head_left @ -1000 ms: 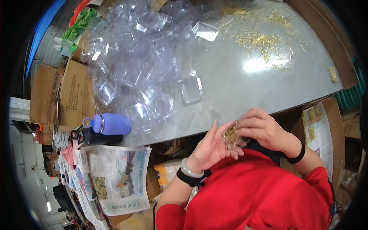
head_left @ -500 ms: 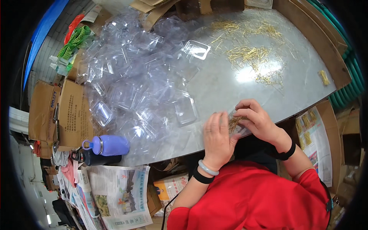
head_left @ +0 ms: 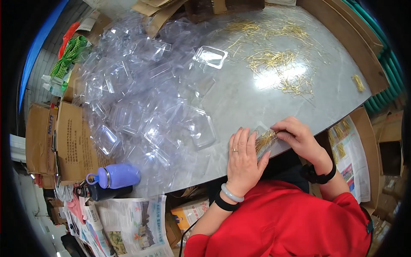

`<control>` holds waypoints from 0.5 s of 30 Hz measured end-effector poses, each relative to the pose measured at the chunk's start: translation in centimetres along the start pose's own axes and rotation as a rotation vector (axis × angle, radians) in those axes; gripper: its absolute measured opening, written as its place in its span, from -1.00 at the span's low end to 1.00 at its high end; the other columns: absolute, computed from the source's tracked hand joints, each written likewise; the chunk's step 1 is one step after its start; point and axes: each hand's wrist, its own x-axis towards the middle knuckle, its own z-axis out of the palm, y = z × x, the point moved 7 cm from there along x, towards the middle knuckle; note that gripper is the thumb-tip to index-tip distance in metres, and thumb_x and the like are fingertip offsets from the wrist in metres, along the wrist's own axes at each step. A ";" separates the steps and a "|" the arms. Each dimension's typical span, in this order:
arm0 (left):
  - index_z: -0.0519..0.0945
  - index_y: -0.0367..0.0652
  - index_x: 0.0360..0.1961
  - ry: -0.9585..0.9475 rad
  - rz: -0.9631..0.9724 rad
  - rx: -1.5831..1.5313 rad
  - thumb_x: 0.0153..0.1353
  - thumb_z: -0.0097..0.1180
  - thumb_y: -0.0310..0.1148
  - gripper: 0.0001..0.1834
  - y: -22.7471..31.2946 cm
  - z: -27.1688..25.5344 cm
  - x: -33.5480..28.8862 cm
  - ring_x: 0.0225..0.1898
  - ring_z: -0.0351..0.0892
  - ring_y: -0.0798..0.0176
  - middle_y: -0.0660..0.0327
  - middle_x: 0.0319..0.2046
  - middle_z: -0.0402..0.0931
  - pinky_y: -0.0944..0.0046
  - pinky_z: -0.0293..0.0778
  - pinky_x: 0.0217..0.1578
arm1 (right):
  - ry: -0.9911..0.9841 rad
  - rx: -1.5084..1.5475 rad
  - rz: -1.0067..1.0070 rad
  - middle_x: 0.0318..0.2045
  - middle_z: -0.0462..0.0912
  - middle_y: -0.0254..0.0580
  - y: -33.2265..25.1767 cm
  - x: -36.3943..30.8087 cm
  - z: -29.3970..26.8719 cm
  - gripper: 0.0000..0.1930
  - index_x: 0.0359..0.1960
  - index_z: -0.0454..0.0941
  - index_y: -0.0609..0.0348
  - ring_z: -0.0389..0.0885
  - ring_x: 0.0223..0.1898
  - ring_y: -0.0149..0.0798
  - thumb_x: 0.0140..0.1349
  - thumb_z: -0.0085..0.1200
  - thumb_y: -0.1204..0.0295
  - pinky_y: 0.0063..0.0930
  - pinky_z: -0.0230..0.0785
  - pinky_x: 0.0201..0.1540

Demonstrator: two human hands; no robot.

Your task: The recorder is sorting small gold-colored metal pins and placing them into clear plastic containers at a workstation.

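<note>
At the table's front edge, a bunch of thin gold wire hooks (head_left: 266, 139) lies between my hands, in or over a clear plastic shell (head_left: 260, 127) that shows only in part. My left hand (head_left: 245, 156) rests flat along the bunch's left side, fingers stretched out and thumb apart. From the right, my right hand (head_left: 299, 139) pinches the bunch's right end between thumb and fingers. A loose pile of similar gold hooks (head_left: 274, 60) is spread over the far part of the table. One small gold bundle (head_left: 358, 83) lies by itself near the right edge.
A large heap of clear plastic shells (head_left: 145, 94) covers the table's left half. A purple bottle (head_left: 117, 176) and a black bottle (head_left: 107, 192) lie at the left front edge. Cardboard strips (head_left: 364, 47) border the right side. A newspaper-lined box (head_left: 353, 158) holds more gold bundles.
My left hand has come to rest flat beside the hooks. My right hand has shifted slightly down and right, its fingers now pinching the bunch's end. The view has shifted a little.
</note>
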 end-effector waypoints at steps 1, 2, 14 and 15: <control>0.34 -0.34 0.29 -0.009 0.001 -0.010 0.29 0.26 -0.14 -0.31 0.0 0.0 0.0 0.36 0.22 -0.25 -0.12 0.30 0.26 -0.19 0.18 0.35 | 0.006 0.014 0.022 -0.18 0.71 -0.14 0.2 0.1 -0.1 -0.73 0.00 0.63 0.24 0.63 -0.08 -0.12 0.26 0.19 0.57 -0.32 0.48 0.02; 0.33 -0.34 0.29 -0.019 0.001 -0.019 0.28 0.26 -0.14 -0.30 -0.1 -0.1 0.1 0.36 0.22 -0.24 -0.12 0.30 0.26 -0.19 0.17 0.36 | 0.018 0.139 0.118 -0.21 0.70 -0.14 0.9 0.2 -0.1 -0.76 -0.04 0.64 0.24 0.63 -0.11 -0.11 0.26 0.20 0.57 -0.32 0.48 -0.02; 0.33 -0.30 0.27 0.001 -0.052 -0.145 0.22 0.34 -0.19 -0.30 -0.7 -0.6 -0.1 0.33 0.24 -0.22 -0.10 0.28 0.27 -0.17 0.15 0.39 | 0.273 0.047 0.041 -0.16 0.60 -0.11 -2.0 -0.7 0.1 -0.80 -0.05 0.64 0.22 0.60 -0.10 -0.10 0.32 0.12 0.60 -0.37 0.44 -0.03; 0.33 -0.30 0.27 0.004 -0.052 -0.152 0.22 0.35 -0.20 -0.30 -0.8 -0.6 -0.1 0.33 0.24 -0.22 -0.09 0.28 0.27 -0.17 0.15 0.39 | 0.262 0.058 0.110 -0.18 0.61 -0.10 -1.7 -0.9 -0.2 -0.78 -0.04 0.63 0.22 0.61 -0.12 -0.08 0.30 0.14 0.62 -0.33 0.47 -0.08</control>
